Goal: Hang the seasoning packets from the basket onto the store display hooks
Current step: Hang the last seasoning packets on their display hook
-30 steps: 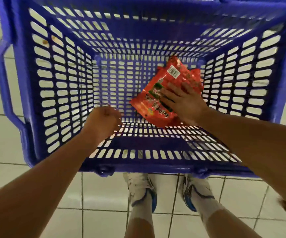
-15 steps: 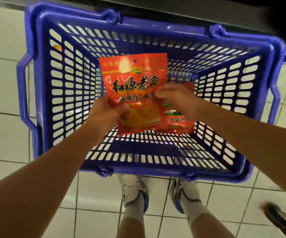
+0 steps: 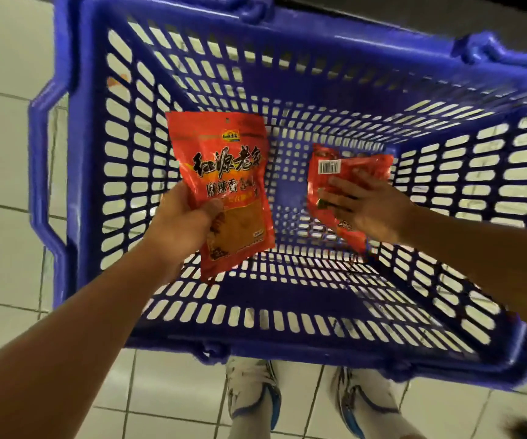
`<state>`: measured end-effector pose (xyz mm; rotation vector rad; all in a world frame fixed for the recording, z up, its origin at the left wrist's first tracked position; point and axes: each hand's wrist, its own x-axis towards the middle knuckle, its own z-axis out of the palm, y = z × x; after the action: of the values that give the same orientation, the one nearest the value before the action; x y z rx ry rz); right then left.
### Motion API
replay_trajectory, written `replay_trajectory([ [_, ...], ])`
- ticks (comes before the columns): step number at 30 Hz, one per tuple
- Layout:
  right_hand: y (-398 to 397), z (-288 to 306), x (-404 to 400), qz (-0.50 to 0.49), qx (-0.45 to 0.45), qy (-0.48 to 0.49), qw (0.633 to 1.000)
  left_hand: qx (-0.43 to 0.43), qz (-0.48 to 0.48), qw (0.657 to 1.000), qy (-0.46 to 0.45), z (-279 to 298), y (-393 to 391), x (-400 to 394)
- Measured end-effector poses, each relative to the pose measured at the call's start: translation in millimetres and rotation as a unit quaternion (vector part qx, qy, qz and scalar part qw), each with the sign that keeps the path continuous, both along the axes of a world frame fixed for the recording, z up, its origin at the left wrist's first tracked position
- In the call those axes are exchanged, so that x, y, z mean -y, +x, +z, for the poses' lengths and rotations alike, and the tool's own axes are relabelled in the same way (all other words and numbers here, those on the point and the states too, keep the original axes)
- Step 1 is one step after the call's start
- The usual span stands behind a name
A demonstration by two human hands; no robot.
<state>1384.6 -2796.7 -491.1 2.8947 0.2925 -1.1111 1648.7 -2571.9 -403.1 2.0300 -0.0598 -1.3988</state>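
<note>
A blue slotted plastic basket [image 3: 103, 172] stands on the floor in front of me. My left hand [image 3: 181, 223] grips a red seasoning packet [image 3: 227, 172] by its lower left edge, upright and face toward me, over the basket's left half. A second red packet [image 3: 344, 172], barcode side up, lies inside the basket on the right. My right hand [image 3: 370, 210] rests on that packet with fingers spread over it; whether the fingers grip it is unclear.
The basket's left handle [image 3: 39, 160] juts out over white floor tiles [image 3: 5, 242]. My two white and blue shoes [image 3: 252, 397] stand just behind the basket's near rim. A dark strip runs along the top edge, beyond the basket. No display hooks are in view.
My left hand has carried the front-facing packet to the left. My right hand has let go of it and reached down onto the second packet in the basket. The view shifted closer.
</note>
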Motion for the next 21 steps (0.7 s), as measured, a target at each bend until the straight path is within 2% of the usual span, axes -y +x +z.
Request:
replay_trajectory([
  [3, 19, 13, -1, -0.053, 0.007, 0.029, 0.998, -0.01, 0.015, 1.0, 0.0, 11, -2, 0],
  [5, 39, 34, -7, -0.192, 0.047, 0.141, 0.97, -0.012, 0.009, 1.0, -0.011, 20, 2, -1],
  [6, 49, 49, -7, -0.306, 0.054, 0.211, 0.927, -0.011, 0.007, 1.0, -0.015, 26, 5, -2],
  [8, 64, 84, -4, -0.507, 0.006, 0.327, 0.797, -0.009, 0.006, 1.0, -0.029, 42, 8, -3],
  [9, 67, 105, -1, -0.581, -0.031, 0.385, 0.717, -0.012, 0.006, 0.999, -0.039, 53, 7, -4],
  [10, 69, 128, 2, -0.639, -0.06, 0.451, 0.62, -0.015, 0.008, 0.999, -0.049, 66, 7, -2],
  [12, 70, 181, 8, -0.702, -0.093, 0.579, 0.405, -0.017, 0.014, 0.998, -0.063, 98, 5, 4],
  [13, 69, 207, 8, -0.706, -0.098, 0.627, 0.316, -0.014, 0.015, 0.997, -0.068, 116, 5, 9],
  [14, 69, 233, 8, -0.704, -0.089, 0.657, 0.254, -0.015, 0.015, 0.997, -0.075, 135, 5, 14],
  [15, 69, 258, 7, -0.698, -0.077, 0.68, 0.212, -0.019, 0.016, 0.996, -0.082, 155, 4, 20],
  [17, 71, 305, 8, -0.69, -0.066, 0.704, 0.153, -0.033, 0.032, 0.994, -0.099, 200, -1, 31],
  [21, 75, 405, 12, -0.734, 0.026, 0.671, 0.099, -0.06, 0.018, 0.986, -0.157, 312, -28, 57],
])
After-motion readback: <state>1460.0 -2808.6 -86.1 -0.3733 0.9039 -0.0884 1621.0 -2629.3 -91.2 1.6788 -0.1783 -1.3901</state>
